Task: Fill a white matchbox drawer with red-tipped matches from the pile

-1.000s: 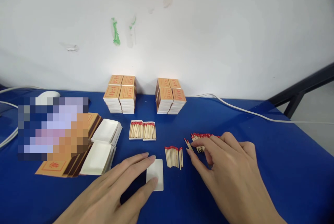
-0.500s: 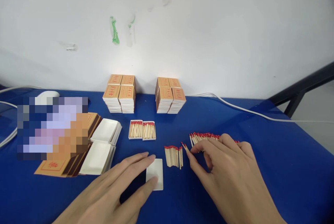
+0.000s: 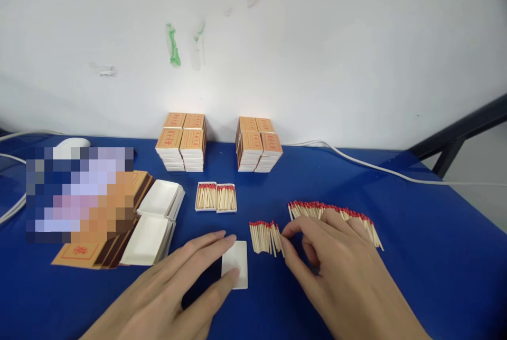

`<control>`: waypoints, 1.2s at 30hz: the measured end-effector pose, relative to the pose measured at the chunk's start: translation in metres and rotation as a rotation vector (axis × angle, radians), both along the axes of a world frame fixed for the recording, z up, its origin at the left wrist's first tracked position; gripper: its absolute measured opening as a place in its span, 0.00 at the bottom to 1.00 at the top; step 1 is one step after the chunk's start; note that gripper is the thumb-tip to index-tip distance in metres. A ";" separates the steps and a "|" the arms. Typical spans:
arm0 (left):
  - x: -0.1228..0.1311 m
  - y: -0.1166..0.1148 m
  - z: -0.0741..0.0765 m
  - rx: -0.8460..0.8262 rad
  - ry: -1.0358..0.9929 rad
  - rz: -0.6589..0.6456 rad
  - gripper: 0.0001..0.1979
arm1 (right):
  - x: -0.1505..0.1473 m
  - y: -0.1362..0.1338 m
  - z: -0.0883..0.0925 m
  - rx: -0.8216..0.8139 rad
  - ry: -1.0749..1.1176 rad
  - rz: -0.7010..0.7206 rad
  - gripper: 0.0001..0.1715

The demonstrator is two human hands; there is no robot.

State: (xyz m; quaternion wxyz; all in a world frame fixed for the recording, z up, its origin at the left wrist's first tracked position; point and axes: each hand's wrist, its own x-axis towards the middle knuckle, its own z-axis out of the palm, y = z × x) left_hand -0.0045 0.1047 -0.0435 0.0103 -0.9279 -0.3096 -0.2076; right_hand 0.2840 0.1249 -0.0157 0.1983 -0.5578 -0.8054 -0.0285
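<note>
My left hand (image 3: 186, 282) lies flat with its fingers stretched out, fingertips resting on a small white empty matchbox tray (image 3: 236, 264). My right hand (image 3: 336, 266) is curled, with thumb and forefinger pinched on a match or two at the right edge of a small row of red-tipped matches (image 3: 264, 236). A long loose pile of matches (image 3: 332, 214) lies behind my right hand. Two filled trays (image 3: 216, 197) sit side by side further back.
On the blue table (image 3: 415, 255), two stacks of orange matchboxes (image 3: 182, 142) (image 3: 257, 144) stand by the white wall. Piles of empty white trays (image 3: 156, 218) and flat orange sleeves (image 3: 91, 250) lie at the left. A white cable (image 3: 376, 169) runs along the back right.
My right hand has drawn a match or two leftward from the big pile to the small row and uncovered the pile's right end. My left hand has stayed put.
</note>
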 end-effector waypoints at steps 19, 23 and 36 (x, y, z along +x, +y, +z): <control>0.001 0.001 -0.004 0.012 -0.007 0.015 0.24 | 0.010 0.005 0.000 0.158 -0.223 -0.142 0.17; 0.001 0.000 -0.003 0.025 -0.002 0.028 0.23 | 0.010 0.005 0.000 0.166 -0.228 -0.148 0.16; 0.002 -0.001 0.006 -0.002 0.037 0.030 0.22 | 0.008 0.007 -0.003 0.137 -0.226 -0.175 0.16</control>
